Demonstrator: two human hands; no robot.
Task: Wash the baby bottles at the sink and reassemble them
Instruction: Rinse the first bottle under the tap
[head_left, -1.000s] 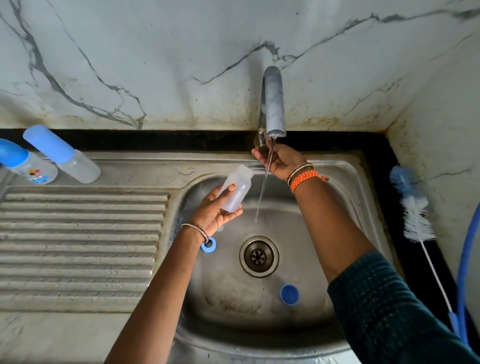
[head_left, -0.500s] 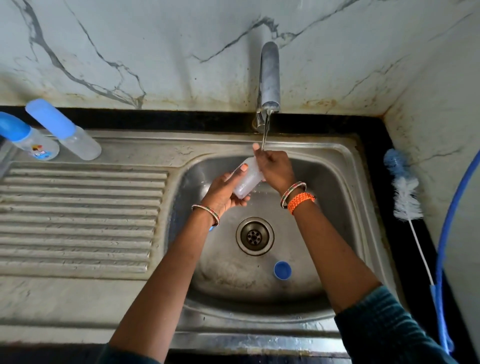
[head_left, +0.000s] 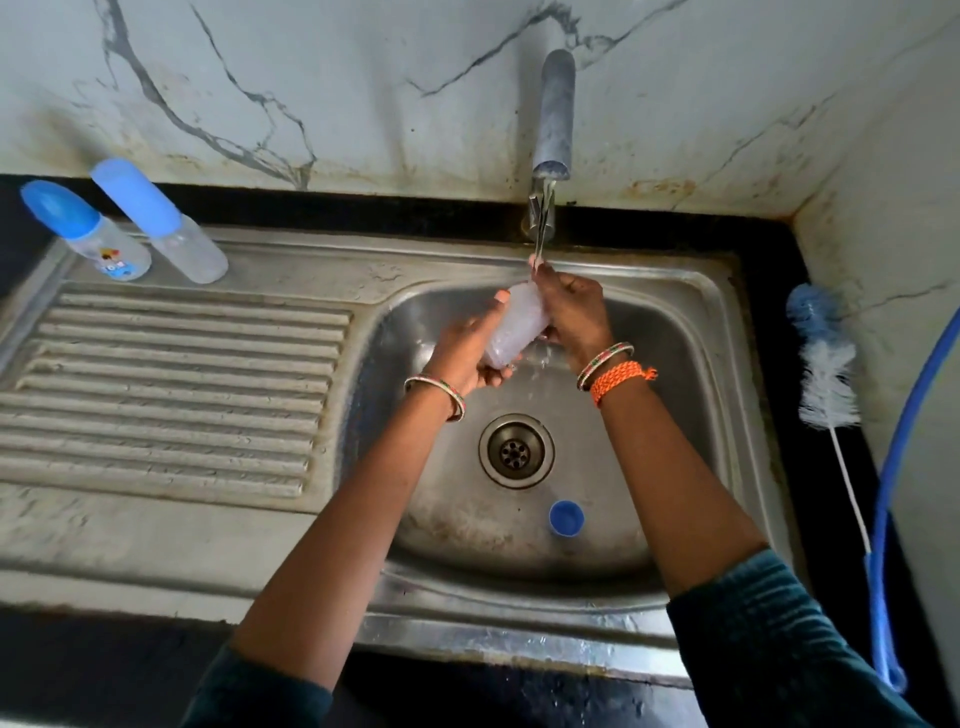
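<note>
1. Head view, change: a second ago the left hand (head_left: 470, 348) held the translucent plastic bottle body (head_left: 514, 330) off to the side of the water while the right hand (head_left: 571, 312) reached up at the tap; now both hands meet under the thin stream from the grey metal tap (head_left: 555, 111), the left curled round the bottle's base, the right wrapped over its upper end; judged, rinsing has begun, reassembly is far off.
2. Head view, surroundings: a blue round cap (head_left: 566, 517) lies in the steel sink basin (head_left: 675, 415) near the drain (head_left: 516, 451); two capped bottles (head_left: 119, 228) stand on the drainboard, well apart; a blue-and-white bottle brush (head_left: 826, 364) rests on the black desk at right, untouched; nothing blocks the hands.
</note>
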